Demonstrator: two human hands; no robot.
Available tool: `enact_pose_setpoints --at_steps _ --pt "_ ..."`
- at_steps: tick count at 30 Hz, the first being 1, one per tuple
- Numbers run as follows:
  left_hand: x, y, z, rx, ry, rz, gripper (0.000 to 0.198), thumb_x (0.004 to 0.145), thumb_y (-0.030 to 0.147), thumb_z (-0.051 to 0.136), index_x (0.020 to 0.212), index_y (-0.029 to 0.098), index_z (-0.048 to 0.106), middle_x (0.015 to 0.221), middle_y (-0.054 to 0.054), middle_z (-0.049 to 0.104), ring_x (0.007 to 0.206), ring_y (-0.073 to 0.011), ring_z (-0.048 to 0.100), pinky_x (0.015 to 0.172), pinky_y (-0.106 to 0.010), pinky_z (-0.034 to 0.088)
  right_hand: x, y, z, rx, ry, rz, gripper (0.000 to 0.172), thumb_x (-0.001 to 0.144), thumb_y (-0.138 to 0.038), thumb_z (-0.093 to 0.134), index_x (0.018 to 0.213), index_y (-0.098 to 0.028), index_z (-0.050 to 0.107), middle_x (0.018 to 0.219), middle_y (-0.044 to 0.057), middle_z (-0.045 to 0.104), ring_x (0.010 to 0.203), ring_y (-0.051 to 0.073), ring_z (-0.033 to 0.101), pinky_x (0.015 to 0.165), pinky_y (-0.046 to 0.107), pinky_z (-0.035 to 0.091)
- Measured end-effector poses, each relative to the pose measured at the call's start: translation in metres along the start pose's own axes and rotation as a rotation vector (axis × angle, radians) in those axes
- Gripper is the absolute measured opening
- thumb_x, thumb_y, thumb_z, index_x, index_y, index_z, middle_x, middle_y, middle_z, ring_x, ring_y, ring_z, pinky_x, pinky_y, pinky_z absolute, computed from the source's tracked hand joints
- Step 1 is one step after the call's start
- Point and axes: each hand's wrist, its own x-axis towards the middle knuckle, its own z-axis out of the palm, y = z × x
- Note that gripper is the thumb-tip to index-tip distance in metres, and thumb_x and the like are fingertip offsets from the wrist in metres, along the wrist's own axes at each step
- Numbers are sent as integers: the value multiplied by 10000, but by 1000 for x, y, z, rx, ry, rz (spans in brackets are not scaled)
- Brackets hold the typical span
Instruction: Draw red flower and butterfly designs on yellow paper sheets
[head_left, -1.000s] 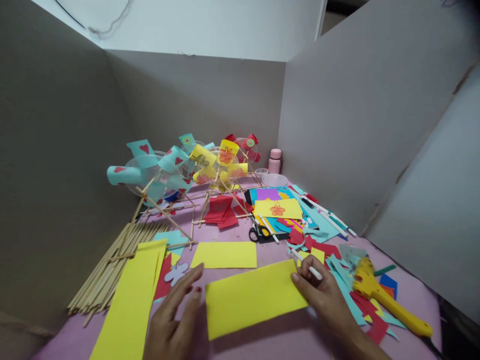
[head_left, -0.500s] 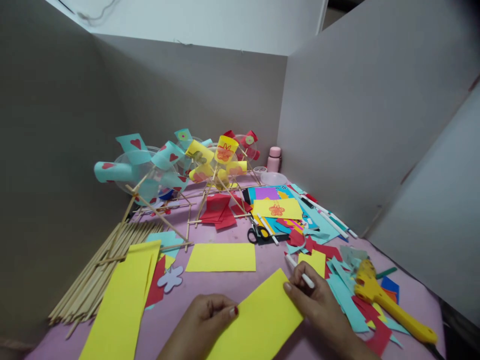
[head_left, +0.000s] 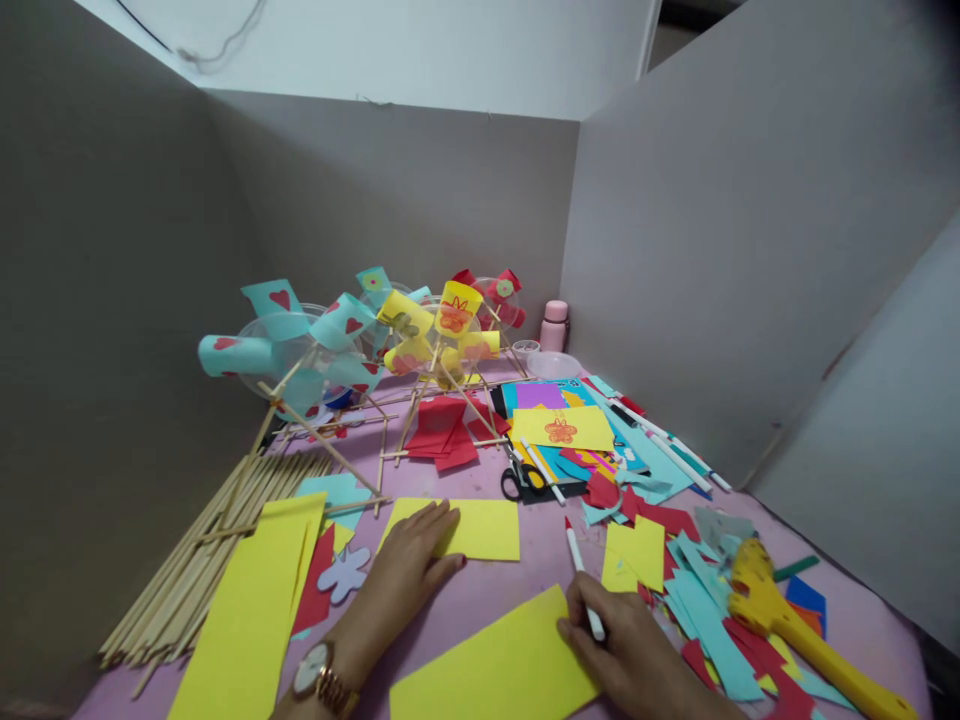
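Note:
My left hand [head_left: 420, 560], with a watch [head_left: 315, 672] on its wrist, lies with fingers stretched over the left part of a yellow paper rectangle [head_left: 487, 530] on the table. My right hand [head_left: 607, 630] grips a white felt-tip pen [head_left: 575, 550] with a red tip pointing away from me. That hand also rests at the right edge of a nearer yellow paper sheet [head_left: 487, 665]; whether it pinches the sheet I cannot tell. A lilac butterfly-shaped cutout [head_left: 345, 574] lies left of my left hand.
Paper pinwheels on stick stands [head_left: 442, 340] are at the back left. Bamboo sticks [head_left: 217, 560] and long yellow strips [head_left: 247, 600] lie left. Black scissors [head_left: 523, 480], a butterfly-drawn yellow paper [head_left: 562, 428], paper scraps [head_left: 712, 630] and a yellow glue gun [head_left: 817, 640] lie centre and right.
My left hand has let go of the near yellow sheet and moved forward onto the farther yellow rectangle. The near sheet now sits lower; the pen stays in my right hand.

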Motion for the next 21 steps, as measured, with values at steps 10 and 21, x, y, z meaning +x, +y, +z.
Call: enact_pose_setpoints --at_steps 10,21 --pt "-11 33 -14 -308 292 -233 405 843 557 440 744 203 609 756 -56 653 731 -231 600 658 -306 456 -2 7 2 49 197 75 270 903 -412 468 706 -232 426 579 -30 516 498 147 515 502 234 361" --pt "-25 72 15 -930 -125 -454 458 738 612 611 671 163 545 569 15 525 479 -109 455 459 -210 340 5 -18 4 973 296 80 378 772 -459 722 777 -234 418 749 -29 630 548 92 500 515 190 411"
